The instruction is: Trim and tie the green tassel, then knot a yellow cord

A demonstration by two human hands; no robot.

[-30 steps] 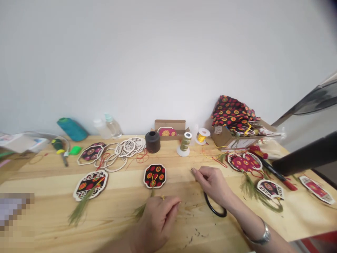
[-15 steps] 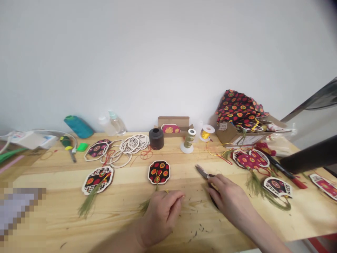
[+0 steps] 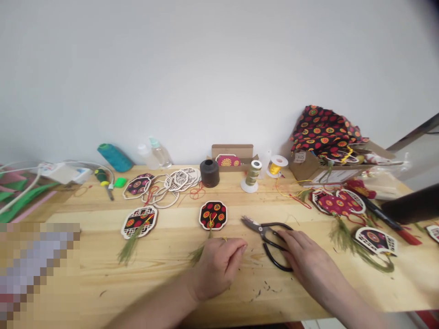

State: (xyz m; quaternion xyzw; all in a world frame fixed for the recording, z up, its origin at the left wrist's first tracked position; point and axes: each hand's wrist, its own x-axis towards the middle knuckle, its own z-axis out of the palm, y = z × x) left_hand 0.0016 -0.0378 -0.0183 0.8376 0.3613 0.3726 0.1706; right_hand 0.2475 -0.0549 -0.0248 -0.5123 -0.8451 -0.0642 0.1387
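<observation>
My left hand (image 3: 219,262) is closed in a pinch over the table, just below a pendant (image 3: 213,215) with a pale wooden rim, black flowered fabric and a yellow cord. An olive tassel (image 3: 198,254) from that pendant shows partly behind the hand; whatever the fingertips pinch is hidden. To the right, black-handled scissors (image 3: 263,232) lie with blades pointing left and handle loops spread. My right hand (image 3: 305,253) has its fingers curled over the right ends of those loops. Another pendant (image 3: 140,222) with an olive tassel lies to the left.
At the back stand a black spool (image 3: 209,173), an olive thread spool (image 3: 254,174), a yellow spool (image 3: 277,166) and a teal cone (image 3: 115,157). Wooden frames (image 3: 183,179) are piled at left. Finished pendants (image 3: 338,202), a fabric-filled box (image 3: 308,171) and a black post (image 3: 411,203) occupy the right.
The scissors have swung left and their handles now show spread apart, where my right hand covered them before. My left hand keeps its pinch. The whole view has shifted slightly.
</observation>
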